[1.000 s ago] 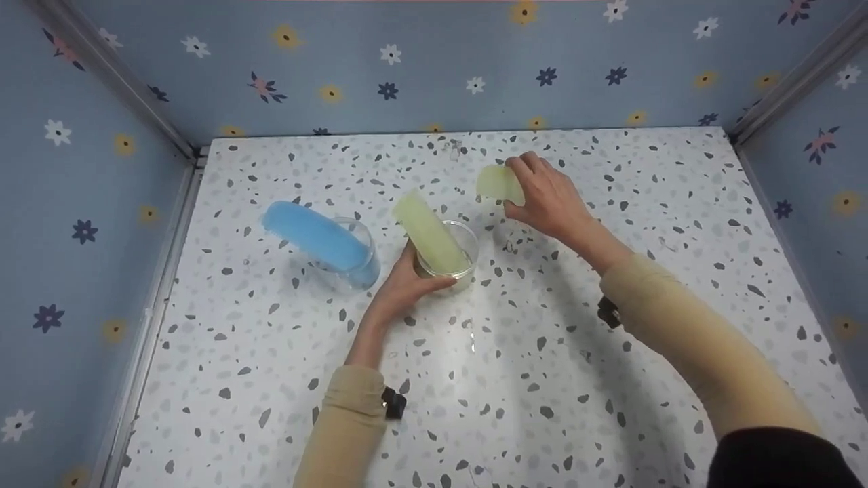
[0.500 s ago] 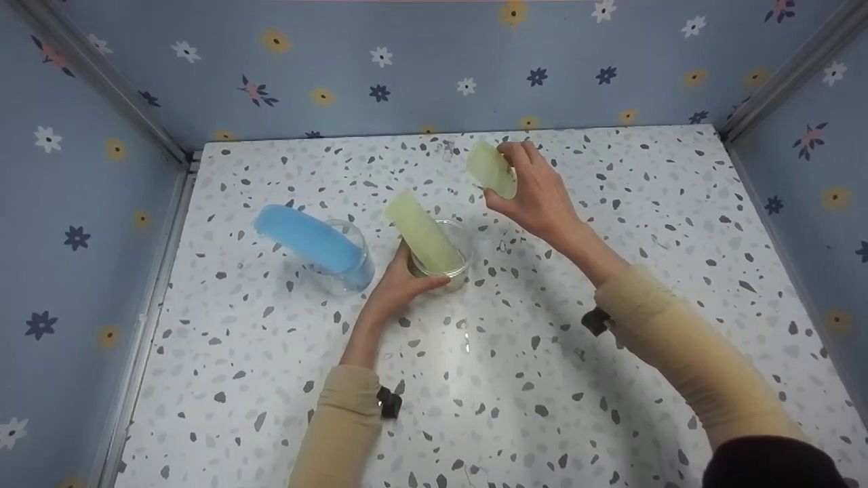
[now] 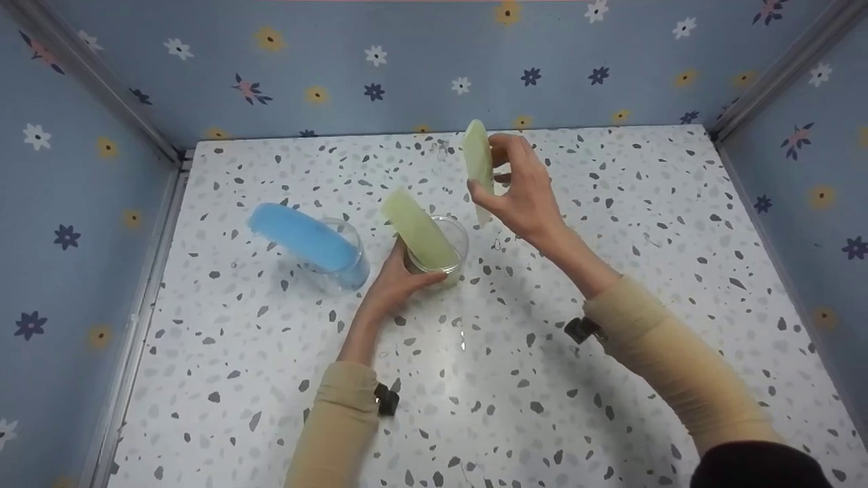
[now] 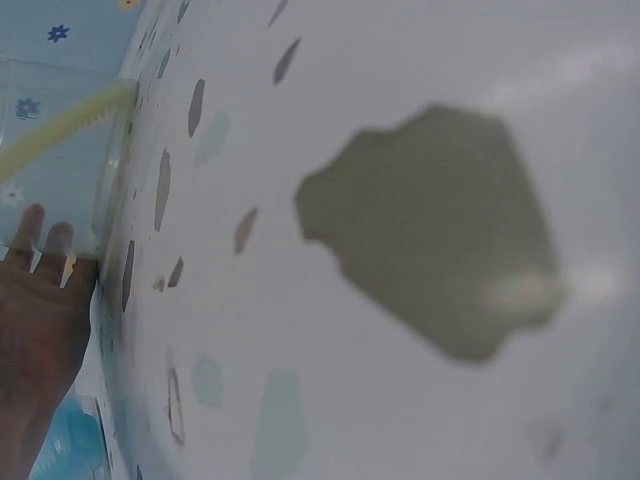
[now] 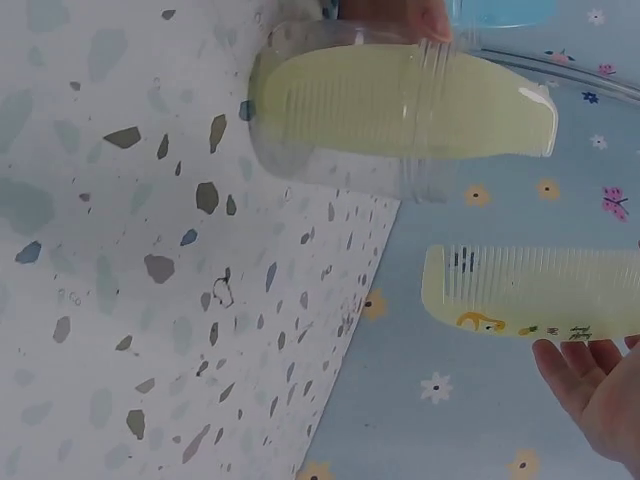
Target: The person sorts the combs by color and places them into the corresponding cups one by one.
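Observation:
My left hand (image 3: 393,281) grips a clear plastic cup (image 3: 462,244) on the tabletop, thumb along its near side. Inside that cup leans a pale yellow-green comb (image 3: 422,230), its upper end jutting past the rim to the far left. Another pale yellow-green comb (image 3: 478,156) is pinched by my right hand (image 3: 525,186), raised upright just beyond and right of the cup. In the right wrist view this held comb (image 5: 540,290) shows its teeth and a small printed cartoon. The left wrist view catches my fingers (image 4: 55,240) against the cup's wall.
A blue comb (image 3: 302,234) leans in a second clear cup (image 3: 352,234) left of my left hand. The speckled white table (image 3: 502,393) is bounded by blue floral panels (image 3: 420,61) at the back and both sides.
My right hand has moved slightly left and turned its comb from lying flatter to upright. The left hand still holds the cup; the view has shifted a little.

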Available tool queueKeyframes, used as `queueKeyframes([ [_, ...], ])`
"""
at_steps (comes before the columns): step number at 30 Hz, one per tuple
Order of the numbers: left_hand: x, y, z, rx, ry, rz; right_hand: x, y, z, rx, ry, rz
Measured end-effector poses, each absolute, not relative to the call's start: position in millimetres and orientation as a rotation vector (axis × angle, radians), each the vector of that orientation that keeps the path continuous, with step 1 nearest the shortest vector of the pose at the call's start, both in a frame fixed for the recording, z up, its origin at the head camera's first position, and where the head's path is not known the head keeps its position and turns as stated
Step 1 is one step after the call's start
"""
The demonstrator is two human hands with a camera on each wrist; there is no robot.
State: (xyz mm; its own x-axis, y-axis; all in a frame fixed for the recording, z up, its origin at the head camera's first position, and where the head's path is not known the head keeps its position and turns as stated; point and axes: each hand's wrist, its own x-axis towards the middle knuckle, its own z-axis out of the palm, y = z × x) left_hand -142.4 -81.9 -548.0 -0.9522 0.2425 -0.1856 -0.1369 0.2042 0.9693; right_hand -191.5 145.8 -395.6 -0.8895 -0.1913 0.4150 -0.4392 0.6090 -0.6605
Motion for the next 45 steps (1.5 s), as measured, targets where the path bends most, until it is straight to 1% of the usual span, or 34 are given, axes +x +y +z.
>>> queueKeyframes([
  [6,-143,-84,-549,0.074,2.223,1.761,-185,128,-392,0.566,-2.475,1.275],
  [10,-143,-85,-549,0.104,2.204,1.796,-181,118,-395,0.596,-2.475,1.315],
  [21,-142,-86,-548,0.115,2.195,1.826,-177,105,-415,0.624,-2.535,1.352],
  [25,-142,-84,-548,0.110,2.194,1.803,-176,105,-422,0.602,-2.571,1.336],
  [31,-141,-86,-548,0.089,2.190,1.804,-175,103,-432,0.643,-2.629,1.275],
  [45,-143,-83,-545,0.158,2.174,1.847,-172,105,-448,0.614,-2.756,1.084],
])
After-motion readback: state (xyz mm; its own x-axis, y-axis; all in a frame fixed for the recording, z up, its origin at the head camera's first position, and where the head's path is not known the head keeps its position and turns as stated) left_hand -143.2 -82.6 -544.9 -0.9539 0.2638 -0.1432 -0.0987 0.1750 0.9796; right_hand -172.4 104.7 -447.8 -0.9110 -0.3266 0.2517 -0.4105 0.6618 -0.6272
